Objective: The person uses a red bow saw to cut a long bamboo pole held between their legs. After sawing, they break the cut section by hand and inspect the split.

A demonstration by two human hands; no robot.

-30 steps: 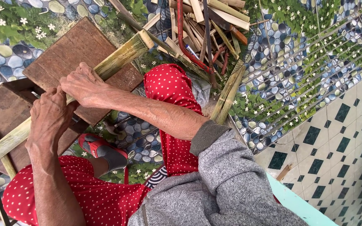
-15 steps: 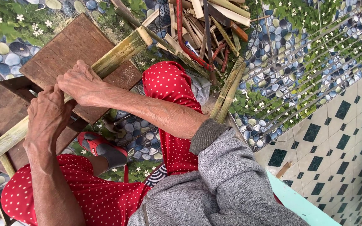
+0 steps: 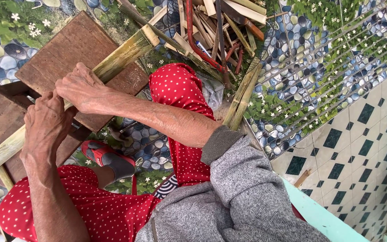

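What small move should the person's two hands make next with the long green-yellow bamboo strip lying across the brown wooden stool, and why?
Probably press the long green-yellow bamboo strip flatter onto the brown wooden stool before doing anything else. The left hand and right hand both grip it near its middle, while its far end overhangs the stool edge, so it looks liable to tip or slide.

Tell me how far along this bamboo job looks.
Done, it seems: a pile of split strips lies beyond the wooden stool. In hand: the left hand and right hand grip a long bamboo length laid across the stool. Left, probably: two more bamboo pieces wait by the knee.
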